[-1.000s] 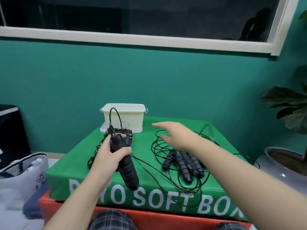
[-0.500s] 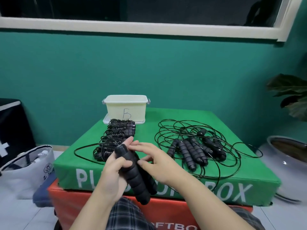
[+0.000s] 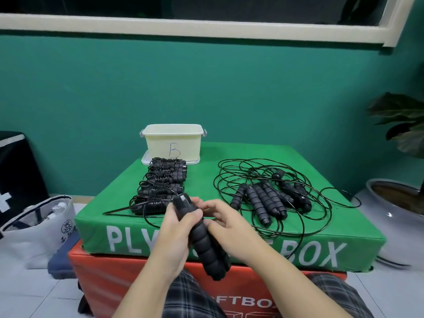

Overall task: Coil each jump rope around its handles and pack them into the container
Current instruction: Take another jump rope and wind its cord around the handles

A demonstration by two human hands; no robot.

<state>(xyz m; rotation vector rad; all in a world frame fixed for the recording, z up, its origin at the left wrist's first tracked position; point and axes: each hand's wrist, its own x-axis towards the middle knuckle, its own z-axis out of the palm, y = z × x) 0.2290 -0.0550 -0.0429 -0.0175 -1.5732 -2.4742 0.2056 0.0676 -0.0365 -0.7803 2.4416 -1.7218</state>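
Two black foam handles (image 3: 205, 239), ribbed into soft rounded segments, are held side by side in front of the green box (image 3: 229, 235), angled down toward the person's lap. The left hand (image 3: 177, 228) wraps around their upper part with fingers curled tight, leaving the flat hard cap at the top end exposed. The right hand (image 3: 229, 228) presses against the handles from the other side, its fingers bent in close against them near the left hand's fingertips. A thin, glossy black cord (image 3: 149, 214) loops from the top of the handles out over the box's near left edge.

The green box is padded, with a smooth fabric cover and white block letters on its front; it sits on an orange box (image 3: 110, 278) of the same kind. On its left half lies a row of finished ropes (image 3: 163, 187), each cord wound in tight spirals around paired handles. On the right half lies a loose tangle of ropes (image 3: 270, 198), wiry loops spread around several ribbed handles. At the back stands a pale, matte plastic container (image 3: 172, 143), rectangular with rounded corners, marked with a hand-drawn "B".
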